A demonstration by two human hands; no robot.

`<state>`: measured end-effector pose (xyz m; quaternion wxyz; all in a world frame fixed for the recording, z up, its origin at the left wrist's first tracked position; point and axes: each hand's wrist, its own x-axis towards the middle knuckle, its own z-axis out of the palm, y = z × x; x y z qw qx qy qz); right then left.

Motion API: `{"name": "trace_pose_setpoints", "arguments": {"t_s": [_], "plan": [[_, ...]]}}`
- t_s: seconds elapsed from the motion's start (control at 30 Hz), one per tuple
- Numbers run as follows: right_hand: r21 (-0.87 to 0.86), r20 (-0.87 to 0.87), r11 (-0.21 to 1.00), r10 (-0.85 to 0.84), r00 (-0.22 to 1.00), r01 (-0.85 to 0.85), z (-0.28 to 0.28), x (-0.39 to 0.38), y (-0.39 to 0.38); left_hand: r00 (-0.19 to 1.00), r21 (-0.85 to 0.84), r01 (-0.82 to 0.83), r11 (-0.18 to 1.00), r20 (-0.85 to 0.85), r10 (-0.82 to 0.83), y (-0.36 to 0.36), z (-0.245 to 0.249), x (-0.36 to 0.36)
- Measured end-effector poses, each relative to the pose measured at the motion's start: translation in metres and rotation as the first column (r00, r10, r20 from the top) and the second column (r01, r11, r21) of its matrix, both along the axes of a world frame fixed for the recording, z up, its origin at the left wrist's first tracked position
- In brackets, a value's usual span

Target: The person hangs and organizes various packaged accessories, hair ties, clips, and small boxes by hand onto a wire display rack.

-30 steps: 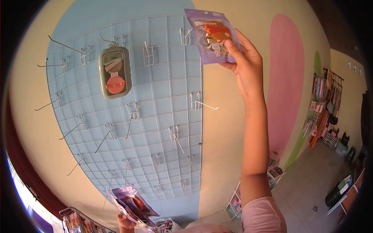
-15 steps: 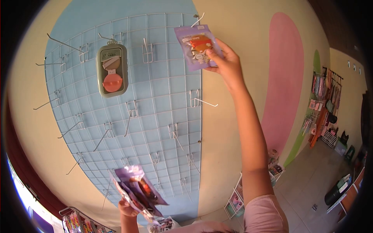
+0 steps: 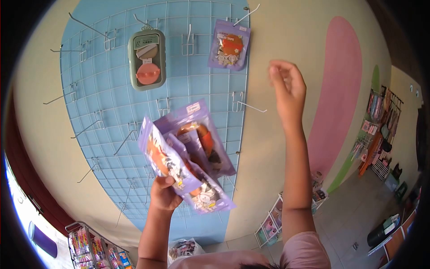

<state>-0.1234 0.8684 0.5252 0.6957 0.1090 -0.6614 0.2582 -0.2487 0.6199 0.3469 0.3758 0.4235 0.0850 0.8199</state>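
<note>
My left hand (image 3: pixel 163 193) holds up a fan of purple packets (image 3: pixel 186 157) in front of the white wire grid panel (image 3: pixel 112 89) on the blue wall patch. Another purple packet (image 3: pixel 229 45) hangs from a hook at the grid's top right. My right hand (image 3: pixel 286 87) is raised to the right of that packet, apart from it, fingers loosely curled and holding nothing. A grey-green pack with a pink round item (image 3: pixel 147 59) hangs at the grid's upper left.
Many bare metal hooks (image 3: pixel 251 106) stick out of the grid. A pink oval (image 3: pixel 338 98) is painted on the cream wall. Display racks stand at the far right (image 3: pixel 378 130), bottom left (image 3: pixel 89 251) and low on the floor (image 3: pixel 268 226).
My right hand left the purple packet on the top-right hook and drew back to the right. My left hand lifted the fan of packets from the bottom up to mid-grid.
</note>
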Motion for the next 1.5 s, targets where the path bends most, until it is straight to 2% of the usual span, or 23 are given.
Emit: {"name": "trace_pose_setpoints", "arguments": {"t_s": [0.03,0.07,0.1,0.17,0.2,0.3,0.33,0.43,0.5,0.6,0.73,0.83,0.93,1.0,1.1,1.13,1.2,1.3,1.43,1.5], "plan": [[0.030,0.120,0.989,0.138,0.983,-0.143,-0.008,0.013,-0.016,1.000,0.007,0.003,1.000,-0.010,-0.003,0.006,0.005,0.001],[-0.029,0.331,0.966,0.251,0.910,-0.256,-0.015,0.027,-0.036,0.996,0.002,-0.076,0.997,0.043,0.076,0.011,0.014,0.011],[-0.113,0.516,0.931,0.354,0.780,-0.348,-0.022,0.037,-0.053,0.999,0.012,-0.036,0.999,0.014,0.036,0.015,0.015,0.011],[0.030,0.678,0.962,0.180,0.712,-0.271,-0.034,0.038,-0.070,0.998,0.034,0.048,0.998,-0.050,-0.046,0.022,0.019,0.007],[0.035,0.783,0.953,0.161,0.601,-0.300,-0.031,0.041,-0.072,0.996,0.024,0.052,0.998,-0.067,-0.050,0.024,0.021,0.008],[0.042,0.720,0.972,0.130,0.682,-0.230,-0.035,0.037,-0.065,0.997,-0.050,-0.077,0.996,-0.008,0.077,0.031,0.029,0.021],[0.031,0.592,0.974,0.161,0.789,-0.223,-0.037,0.030,-0.058,0.998,-0.044,-0.056,0.997,0.019,0.057,0.033,0.026,0.019],[0.028,0.351,0.993,0.096,0.931,-0.113,-0.011,0.029,-0.034,0.988,-0.108,-0.144,0.984,0.045,0.150,0.031,0.031,0.032],[-0.049,0.219,0.989,0.148,0.964,-0.141,0.018,0.031,-0.032,0.993,-0.118,-0.116,0.986,0.017,0.119,0.029,0.031,0.035],[-0.083,0.145,0.992,0.102,0.984,-0.091,0.058,0.030,-0.018,0.993,-0.116,-0.113,0.987,0.007,0.115,0.025,0.027,0.036],[-0.119,0.279,0.978,0.196,0.940,-0.169,0.081,0.026,0.005,0.996,-0.082,-0.081,0.993,0.015,0.083,0.022,0.021,0.031],[-0.207,0.291,0.941,0.320,0.902,-0.267,0.077,0.025,0.006,0.993,-0.064,-0.117,0.991,-0.003,0.117,0.015,0.020,0.035],[-0.303,0.249,0.902,0.387,0.888,-0.308,0.072,0.029,-0.007,0.994,-0.027,-0.110,0.994,-0.005,0.110,0.008,0.011,0.032],[-0.294,0.238,0.885,0.433,0.869,-0.360,0.074,0.027,-0.005,0.992,-0.041,-0.123,0.992,-0.007,0.123,0.002,0.005,0.028],[-0.321,0.171,0.844,0.498,0.850,-0.429,0.074,0.027,-0.004,0.953,-0.084,-0.302,0.950,-0.049,0.299,-0.002,-0.001,0.029],[-0.332,0.140,0.828,0.518,0.844,-0.452,0.074,0.027,-0.005,0.965,-0.063,-0.260,0.964,-0.056,0.256,-0.004,-0.001,0.027],[-0.355,0.176,0.832,0.507,0.844,-0.426,0.075,0.028,-0.009,0.983,-0.022,-0.173,0.985,-0.071,0.171,-0.008,0.001,0.025],[-0.334,0.267,0.880,0.433,0.861,-0.339,0.075,0.015,0.001,0.981,-0.049,-0.153,0.987,-0.125,0.146,-0.010,0.015,0.035],[-0.228,0.443,0.970,0.177,0.879,-0.080,0.071,-0.032,0.043,0.984,-0.120,-0.178,0.977,-0.052,0.173,-0.005,0.014,0.044],[-0.266,0.431,0.964,0.115,0.895,0.004,0.064,-0.049,0.050,0.974,-0.154,-0.225,0.962,-0.068,0.217,-0.002,0.020,0.051]]}}
